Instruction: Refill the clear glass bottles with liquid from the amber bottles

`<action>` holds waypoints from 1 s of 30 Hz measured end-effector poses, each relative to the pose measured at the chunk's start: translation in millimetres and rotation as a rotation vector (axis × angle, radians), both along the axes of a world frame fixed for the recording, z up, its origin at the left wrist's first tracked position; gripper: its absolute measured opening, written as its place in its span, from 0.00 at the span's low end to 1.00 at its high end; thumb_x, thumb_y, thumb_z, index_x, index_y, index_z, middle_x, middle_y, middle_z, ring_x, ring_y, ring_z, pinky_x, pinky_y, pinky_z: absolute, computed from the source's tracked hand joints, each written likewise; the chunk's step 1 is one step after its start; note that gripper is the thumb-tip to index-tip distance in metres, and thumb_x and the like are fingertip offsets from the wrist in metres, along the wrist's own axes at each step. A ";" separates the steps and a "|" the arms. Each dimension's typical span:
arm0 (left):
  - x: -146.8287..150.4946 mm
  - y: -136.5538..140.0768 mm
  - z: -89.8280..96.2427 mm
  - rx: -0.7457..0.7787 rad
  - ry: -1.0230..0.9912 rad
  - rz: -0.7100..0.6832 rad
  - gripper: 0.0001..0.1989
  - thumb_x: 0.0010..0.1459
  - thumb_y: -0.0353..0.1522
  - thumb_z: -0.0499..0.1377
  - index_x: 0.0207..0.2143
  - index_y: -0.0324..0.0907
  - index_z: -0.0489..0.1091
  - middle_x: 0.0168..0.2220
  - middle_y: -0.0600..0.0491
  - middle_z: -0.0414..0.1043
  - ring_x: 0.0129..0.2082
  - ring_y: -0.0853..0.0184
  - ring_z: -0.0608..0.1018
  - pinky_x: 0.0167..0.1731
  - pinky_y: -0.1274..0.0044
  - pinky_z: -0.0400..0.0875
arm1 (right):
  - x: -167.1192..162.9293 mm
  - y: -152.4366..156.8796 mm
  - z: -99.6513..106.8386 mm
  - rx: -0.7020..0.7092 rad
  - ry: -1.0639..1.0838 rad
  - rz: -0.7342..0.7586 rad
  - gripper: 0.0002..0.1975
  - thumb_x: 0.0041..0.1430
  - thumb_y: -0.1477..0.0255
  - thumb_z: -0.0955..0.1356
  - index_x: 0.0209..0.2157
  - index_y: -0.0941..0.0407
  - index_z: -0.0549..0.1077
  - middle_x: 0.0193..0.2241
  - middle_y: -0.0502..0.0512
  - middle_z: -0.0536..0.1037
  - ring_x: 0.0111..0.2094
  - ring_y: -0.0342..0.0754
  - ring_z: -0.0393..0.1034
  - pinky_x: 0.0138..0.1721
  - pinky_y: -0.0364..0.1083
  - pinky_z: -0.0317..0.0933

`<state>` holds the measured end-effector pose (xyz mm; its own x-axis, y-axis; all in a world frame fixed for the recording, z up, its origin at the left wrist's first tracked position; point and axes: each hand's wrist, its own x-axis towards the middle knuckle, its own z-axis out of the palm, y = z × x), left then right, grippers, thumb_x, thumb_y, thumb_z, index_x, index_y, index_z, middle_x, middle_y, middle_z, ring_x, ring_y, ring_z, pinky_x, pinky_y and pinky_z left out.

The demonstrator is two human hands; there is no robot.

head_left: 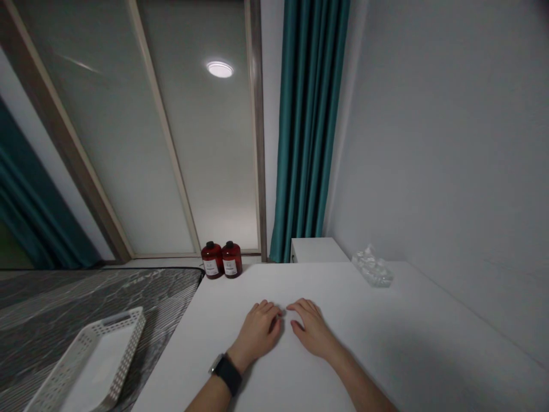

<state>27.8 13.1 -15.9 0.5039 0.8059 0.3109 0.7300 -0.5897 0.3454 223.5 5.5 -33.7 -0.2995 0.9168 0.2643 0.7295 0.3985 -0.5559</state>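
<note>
On a white counter [266, 279], the left hand [261, 327] (a dark watch [228, 375] at its wrist) has its grip loosely curled, thumb apart, fingertips partly hidden; the right hand [312, 327] has its grip spread. Two red bottles [211, 258] stand at eleven o'clock, labels unreadable; a clear plastic bundle [373, 268], contents indistinct, at two; a white basket [136, 337], cut off below, at nine.
</note>
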 end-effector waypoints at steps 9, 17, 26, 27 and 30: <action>-0.4 3.1 -5.1 -0.046 -0.132 -0.012 0.09 0.61 0.25 0.54 0.38 0.43 0.72 0.38 0.51 0.77 0.41 0.60 0.74 0.43 0.68 0.66 | -0.2 1.3 -0.9 0.004 -0.001 -0.010 0.18 0.58 0.80 0.65 0.48 0.53 0.73 0.46 0.56 0.76 0.51 0.54 0.67 0.56 0.53 0.57; -0.4 5.4 -8.7 -0.068 -0.181 0.015 0.10 0.61 0.25 0.54 0.42 0.43 0.73 0.38 0.51 0.78 0.40 0.60 0.75 0.45 0.67 0.66 | 1.6 3.6 -5.0 0.005 -0.001 -0.007 0.19 0.58 0.80 0.65 0.50 0.53 0.72 0.47 0.56 0.75 0.52 0.54 0.67 0.56 0.53 0.57; -1.3 5.9 -11.6 -0.071 -0.205 0.056 0.11 0.60 0.27 0.54 0.44 0.43 0.73 0.34 0.51 0.75 0.37 0.60 0.75 0.42 0.69 0.67 | 0.8 1.8 -3.5 0.012 0.010 -0.011 0.20 0.57 0.80 0.64 0.51 0.52 0.72 0.47 0.56 0.76 0.52 0.54 0.67 0.55 0.54 0.57; -1.5 5.9 -12.5 -0.071 -0.208 0.063 0.12 0.60 0.27 0.54 0.45 0.43 0.72 0.34 0.51 0.75 0.37 0.61 0.75 0.42 0.69 0.67 | 0.7 1.9 -3.6 0.012 0.013 -0.014 0.21 0.57 0.80 0.64 0.51 0.52 0.71 0.47 0.56 0.76 0.52 0.54 0.67 0.55 0.54 0.57; -1.7 6.2 -14.4 -0.071 -0.205 0.075 0.14 0.60 0.27 0.54 0.47 0.43 0.71 0.35 0.51 0.75 0.37 0.61 0.75 0.41 0.69 0.68 | 0.6 2.4 -4.2 0.013 0.020 -0.019 0.22 0.57 0.81 0.64 0.52 0.52 0.70 0.46 0.56 0.76 0.51 0.54 0.68 0.54 0.54 0.58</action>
